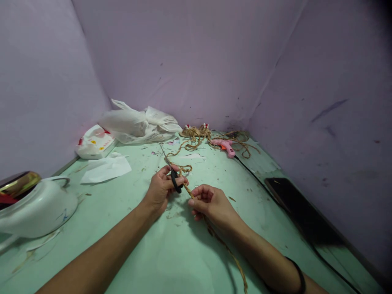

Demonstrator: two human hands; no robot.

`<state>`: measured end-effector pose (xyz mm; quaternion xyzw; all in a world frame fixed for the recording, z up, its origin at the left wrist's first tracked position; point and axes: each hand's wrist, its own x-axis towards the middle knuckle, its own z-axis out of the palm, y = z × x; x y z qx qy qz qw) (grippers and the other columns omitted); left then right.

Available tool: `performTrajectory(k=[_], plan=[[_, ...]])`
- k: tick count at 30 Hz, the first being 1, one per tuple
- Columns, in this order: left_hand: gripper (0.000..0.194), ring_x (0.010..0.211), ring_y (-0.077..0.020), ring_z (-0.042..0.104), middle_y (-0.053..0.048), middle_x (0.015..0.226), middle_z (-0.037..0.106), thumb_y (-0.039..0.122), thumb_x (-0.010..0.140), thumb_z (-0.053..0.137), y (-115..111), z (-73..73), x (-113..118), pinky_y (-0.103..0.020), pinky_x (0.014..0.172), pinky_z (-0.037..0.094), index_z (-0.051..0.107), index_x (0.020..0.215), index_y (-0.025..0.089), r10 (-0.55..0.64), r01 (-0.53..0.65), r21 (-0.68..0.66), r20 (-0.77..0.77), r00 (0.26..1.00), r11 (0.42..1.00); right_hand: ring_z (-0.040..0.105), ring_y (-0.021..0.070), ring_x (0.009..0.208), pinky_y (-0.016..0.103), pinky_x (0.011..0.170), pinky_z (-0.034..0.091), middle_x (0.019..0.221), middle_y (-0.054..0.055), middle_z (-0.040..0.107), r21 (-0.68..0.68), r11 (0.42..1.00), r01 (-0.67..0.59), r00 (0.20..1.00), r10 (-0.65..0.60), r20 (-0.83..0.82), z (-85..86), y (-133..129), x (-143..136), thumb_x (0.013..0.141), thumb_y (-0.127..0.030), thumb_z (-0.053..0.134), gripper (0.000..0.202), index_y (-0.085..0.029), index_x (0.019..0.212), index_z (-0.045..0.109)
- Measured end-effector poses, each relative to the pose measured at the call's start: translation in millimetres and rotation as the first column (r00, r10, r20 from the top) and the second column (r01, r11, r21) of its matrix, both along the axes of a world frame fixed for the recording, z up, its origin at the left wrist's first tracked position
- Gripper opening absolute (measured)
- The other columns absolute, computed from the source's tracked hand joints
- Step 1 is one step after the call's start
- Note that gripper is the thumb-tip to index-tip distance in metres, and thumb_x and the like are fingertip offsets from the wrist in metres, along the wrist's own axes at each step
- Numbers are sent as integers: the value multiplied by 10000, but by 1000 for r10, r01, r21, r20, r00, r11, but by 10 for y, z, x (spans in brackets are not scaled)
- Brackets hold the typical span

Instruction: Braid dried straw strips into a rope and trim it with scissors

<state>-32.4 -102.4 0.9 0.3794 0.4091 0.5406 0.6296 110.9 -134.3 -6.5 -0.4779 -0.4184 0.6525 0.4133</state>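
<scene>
My left hand (163,188) is closed on a pair of black-handled scissors (175,179), whose blades point away toward the back of the table. The same hand's fingertips also meet a brown twisted rope (187,190). To the right, my right hand (210,204) pinches that rope between thumb and fingers. From there one end trails under my right forearm toward the front edge. Beyond my left hand the rope curls over the table and runs back to a tangled rope pile (196,132).
A pink glue gun (225,146) lies back right, its black cord running past a dark phone-like slab (301,208). White plastic bag (137,124), small box (96,143) and paper (105,169) lie back left. A white pot (45,210) stands at left. Walls enclose the green table (122,220).
</scene>
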Motion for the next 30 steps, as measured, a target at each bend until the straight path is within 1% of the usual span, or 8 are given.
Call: performTrajectory(k=[6, 11, 13, 17, 21, 24, 27, 30], plan=[[427, 596, -125, 597, 5, 596, 625, 185, 509, 724, 4, 0, 12, -192, 550, 415, 465, 848, 178, 19, -20, -5, -55, 998, 1000, 473, 72, 399, 202, 382, 407, 473, -52, 526, 24, 1000, 19, 999, -20, 40, 13, -14, 7, 523, -275, 730, 294, -149, 678, 514], [423, 559, -111, 576, 31, 570, 590, 206, 503, 733, 4, -10, 12, -177, 510, 398, 469, 833, 182, 15, -15, 1, -73, 997, 1000, 459, 66, 406, 205, 403, 387, 498, -53, 509, -7, 999, 36, 999, -37, -33, 48, -30, -6, 549, -327, 708, 341, -125, 785, 567], [415, 532, -96, 557, 42, 563, 575, 207, 505, 732, -4, -10, 18, -170, 495, 389, 474, 829, 181, 15, -13, 20, -86, 996, 1000, 469, 73, 433, 207, 409, 386, 543, -44, 517, 25, 999, 40, 999, -40, 5, 47, -29, -10, 555, -315, 699, 351, -129, 820, 564], [384, 472, -65, 500, 63, 525, 541, 196, 503, 724, -43, -2, 63, -158, 462, 374, 481, 799, 172, 65, -56, 60, -159, 985, 997, 469, 70, 482, 200, 422, 377, 688, -26, 548, 258, 963, 76, 954, -146, 262, 33, -36, 10, 573, -258, 681, 326, -166, 848, 535], [358, 483, -82, 506, 50, 523, 549, 240, 535, 702, -71, 18, 111, -176, 463, 388, 485, 809, 167, 70, -48, 94, -257, 964, 994, 489, 88, 525, 209, 489, 387, 622, -23, 562, 466, 885, 7, 870, -235, 433, -2, -46, 44, 646, -227, 622, 170, -173, 799, 572], [365, 535, -111, 550, 22, 564, 587, 288, 562, 686, -41, 30, 110, -200, 499, 415, 477, 837, 168, 76, -47, 107, -285, 955, 993, 502, 99, 498, 219, 477, 396, 565, -21, 563, 378, 924, 60, 903, -212, 375, -45, -20, 38, 674, -252, 596, 145, -170, 793, 610], [390, 572, -134, 584, 9, 603, 606, 311, 564, 686, 18, 34, 73, -217, 521, 428, 471, 860, 174, 100, -74, 103, -278, 955, 992, 515, 98, 455, 219, 443, 412, 537, -20, 562, 105, 979, 173, 966, -190, 177, -45, 18, 19, 624, -254, 646, 175, -146, 755, 603], [400, 566, -142, 588, 7, 608, 607, 315, 567, 687, 47, 45, 25, -224, 515, 428, 472, 874, 173, 117, -85, 119, -294, 948, 989, 531, 89, 443, 209, 446, 440, 547, -8, 588, -100, 975, 200, 974, -209, -83, 47, 41, 46, 543, -247, 727, 268, -130, 735, 582]])
